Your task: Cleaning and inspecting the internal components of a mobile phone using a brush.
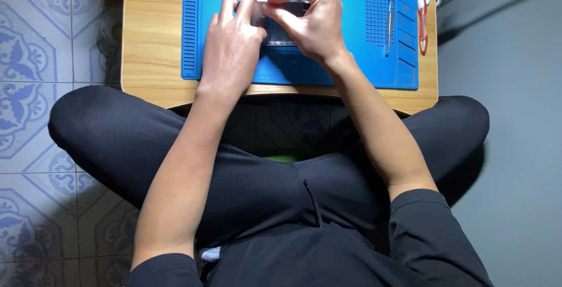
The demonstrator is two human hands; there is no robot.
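Both hands, left hand [231, 47] and right hand [310, 17], close their grip on a flat dark rectangular device [281, 26] lying on the ribbed blue rubber mat [351, 58], mid-far on the pale wooden worktop [152, 41].

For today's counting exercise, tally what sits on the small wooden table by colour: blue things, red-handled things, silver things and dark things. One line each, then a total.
Blue: 1, the mat
Red-handled: 1, the tool at the mat's right edge
Silver: 1, the thin metal tool lying on the mat
Dark: 1, the flat device under the left hand and right hand
Total: 4
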